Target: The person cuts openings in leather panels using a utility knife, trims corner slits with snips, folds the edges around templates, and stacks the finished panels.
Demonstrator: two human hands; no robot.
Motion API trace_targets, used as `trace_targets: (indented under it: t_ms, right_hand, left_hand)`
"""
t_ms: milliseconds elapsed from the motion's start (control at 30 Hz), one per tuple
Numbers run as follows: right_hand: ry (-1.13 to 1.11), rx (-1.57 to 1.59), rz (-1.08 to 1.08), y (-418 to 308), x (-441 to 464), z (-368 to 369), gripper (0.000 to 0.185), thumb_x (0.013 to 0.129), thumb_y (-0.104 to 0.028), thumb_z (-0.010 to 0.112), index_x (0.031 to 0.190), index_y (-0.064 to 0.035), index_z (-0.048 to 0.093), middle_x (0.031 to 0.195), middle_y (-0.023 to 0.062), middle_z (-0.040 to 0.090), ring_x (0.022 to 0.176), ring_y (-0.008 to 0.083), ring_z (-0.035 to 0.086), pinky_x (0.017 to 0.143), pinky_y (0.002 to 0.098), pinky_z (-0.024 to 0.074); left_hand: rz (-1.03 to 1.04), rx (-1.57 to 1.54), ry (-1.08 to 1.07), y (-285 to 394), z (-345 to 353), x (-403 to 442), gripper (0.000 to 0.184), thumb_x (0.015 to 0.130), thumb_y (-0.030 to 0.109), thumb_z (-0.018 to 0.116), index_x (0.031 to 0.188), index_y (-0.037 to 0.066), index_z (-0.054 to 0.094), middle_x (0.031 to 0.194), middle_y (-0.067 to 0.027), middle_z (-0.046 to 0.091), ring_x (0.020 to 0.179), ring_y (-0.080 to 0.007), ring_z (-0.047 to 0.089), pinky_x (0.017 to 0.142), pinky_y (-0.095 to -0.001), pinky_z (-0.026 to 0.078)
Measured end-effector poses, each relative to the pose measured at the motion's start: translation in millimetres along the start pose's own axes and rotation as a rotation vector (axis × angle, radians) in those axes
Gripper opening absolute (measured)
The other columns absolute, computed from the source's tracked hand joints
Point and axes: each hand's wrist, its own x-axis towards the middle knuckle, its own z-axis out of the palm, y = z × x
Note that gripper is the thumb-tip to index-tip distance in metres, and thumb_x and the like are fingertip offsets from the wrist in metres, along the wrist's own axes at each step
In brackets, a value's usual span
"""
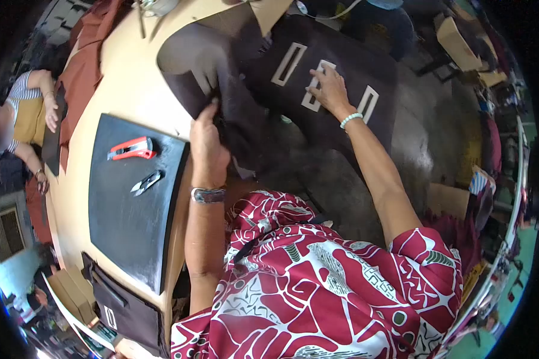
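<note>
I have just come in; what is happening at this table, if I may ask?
A person's left hand grips dark material by the table edge. The right hand touches the middle one of three pale slotted frames lying on dark material. A red cutter and small snips rest on a black board. Another person is across the table.

The fingertips of the left hand (208, 146) are partly lost in the shadowed fold of the dark brown, sheet-like material (241, 128). The right hand (331, 91) covers the middle of one cream rectangular frame (310, 103), and the red-and-white patterned shirt (317, 287) is cut by the lower edge.
</note>
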Motion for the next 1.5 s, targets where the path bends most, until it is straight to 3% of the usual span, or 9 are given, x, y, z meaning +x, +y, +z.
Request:
trace_targets:
  t_ms: [200,500,767,900,1100,1233,1300,1433,1500]
  right_hand:
    - [0.374,0.359,-0.383,-148.2,-0.5,-49.7,0.033,0.081,-0.021,0.065,0.109,-0.0038,0.061,0.118,0.0186,0.054,0.112,0.0350,0.049,0.096,0.0420,0.0386]
    - [0.094,0.698,-1.055,-330.2,-84.2,-37.9,0.032,0.077,-0.009,0.064,0.108,-0.0008,0.061,0.113,0.0136,0.058,0.107,0.0305,0.054,0.095,0.0404,0.0407]
    - [-0.067,0.384,-1.046,-330.2,-82.5,-9.2,0.037,0.081,-0.021,0.061,0.111,0.0020,0.058,0.121,0.0174,0.054,0.117,0.0330,0.047,0.102,0.0442,0.0333]
    - [-0.075,0.302,-1.062,-327.6,-72.2,-18.2,0.037,0.082,-0.023,0.061,0.110,0.0013,0.059,0.121,0.0174,0.054,0.118,0.0327,0.046,0.101,0.0451,0.0331]
    - [-0.180,0.272,-1.062,-340.7,-52.1,-24.7,0.042,0.081,-0.023,0.063,0.116,-0.0004,0.056,0.121,0.0179,0.053,0.117,0.0323,0.046,0.100,0.0436,0.0336]
    - [-0.148,0.227,-1.066,-357.7,-50.1,-18.2,0.046,0.081,-0.022,0.063,0.121,-0.0011,0.052,0.120,0.0182,0.053,0.116,0.0316,0.047,0.098,0.0422,0.0347]
    - [-0.107,0.253,-1.063,-363.0,-47.3,-14.9,0.045,0.080,-0.018,0.063,0.121,-0.0010,0.053,0.117,0.0177,0.054,0.112,0.0316,0.049,0.097,0.0413,0.0357]
    - [-0.146,0.320,-0.994,-375.0,-44.0,-12.0,0.037,0.079,-0.011,0.062,0.114,-0.0019,0.057,0.100,0.0151,0.060,0.096,0.0288,0.056,0.087,0.0393,0.0419]
    - [-0.271,0.332,-0.901,-388.4,-40.9,-16.1,0.032,0.079,-0.008,0.061,0.111,-0.0030,0.059,0.090,0.0134,0.061,0.087,0.0272,0.058,0.081,0.0390,0.0448]
  left_hand:
    - [0.445,0.161,0.184,122.0,-39.5,-17.8,0.029,0.087,0.009,0.059,0.114,-0.001,0.055,0.102,-0.0112,0.062,0.087,-0.0221,0.062,0.073,-0.0324,0.052]
    - [0.797,0.434,0.653,215.4,-225.6,-47.6,0.019,0.089,0.015,0.059,0.099,-0.001,0.063,0.088,-0.0037,0.062,0.076,-0.0130,0.054,0.065,-0.0280,0.042]
    - [0.459,0.731,0.798,221.2,-284.2,-116.8,0.026,0.090,0.017,0.051,0.103,-0.002,0.062,0.090,-0.0065,0.061,0.077,-0.0158,0.055,0.062,-0.0298,0.045]
    - [0.427,0.849,0.762,242.5,-301.8,-138.2,0.020,0.090,0.026,0.056,0.099,0.008,0.062,0.067,0.0031,0.051,0.045,-0.0052,0.043,0.039,-0.0197,0.034]
    - [0.451,0.235,0.074,293.8,-265.6,-194.2,0.023,0.089,0.025,0.059,0.081,0.004,0.060,0.059,-0.0020,0.058,0.035,-0.0054,0.043,0.030,-0.0185,0.030]
    - [0.253,1.077,0.826,274.4,-345.1,-158.0,0.026,0.085,0.027,0.061,0.091,0.001,0.064,0.065,-0.0031,0.061,0.060,-0.0132,0.060,0.051,-0.0232,0.044]
    - [0.295,1.093,0.853,258.0,-366.5,-158.5,0.024,0.084,0.025,0.060,0.088,0.001,0.065,0.067,-0.0031,0.062,0.064,-0.0129,0.061,0.053,-0.0245,0.045]
    - [0.337,0.568,0.839,232.3,-370.1,-158.8,0.021,0.087,0.027,0.059,0.095,0.007,0.061,0.078,-0.0005,0.060,0.064,-0.0121,0.060,0.060,-0.0256,0.051]
    - [0.372,0.552,0.854,235.5,-361.9,-160.9,0.018,0.088,0.024,0.058,0.095,0.007,0.060,0.075,-0.0004,0.060,0.056,-0.0093,0.055,0.052,-0.0215,0.049]
